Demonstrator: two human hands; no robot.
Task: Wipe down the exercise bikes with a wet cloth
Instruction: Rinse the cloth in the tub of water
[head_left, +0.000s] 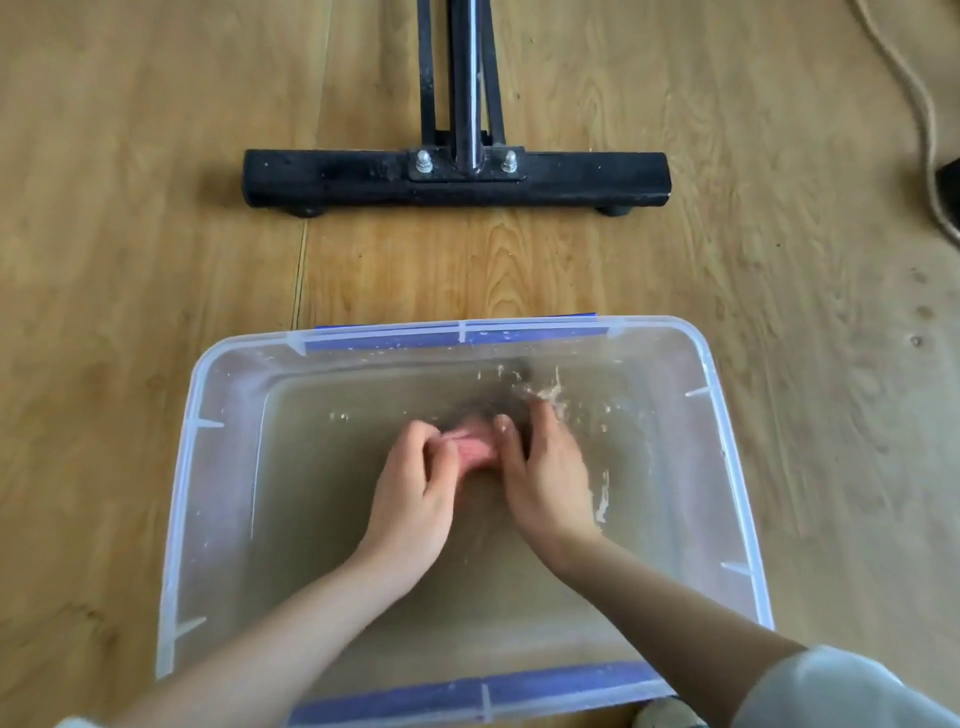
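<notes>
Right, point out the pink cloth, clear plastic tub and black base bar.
pink cloth (475, 449), head view, bunched middle.
clear plastic tub (218, 493), head view, left wall.
black base bar (322, 179), head view, left half.

- The scene is viewed from a single head-worn wide-angle camera, aimed forward and steeply down at the floor (130, 234).
- The clear tub (218, 519) is seen close up, filling the lower frame.
- The black bike base (337, 179) is framed farther ahead, near the top edge.
</notes>
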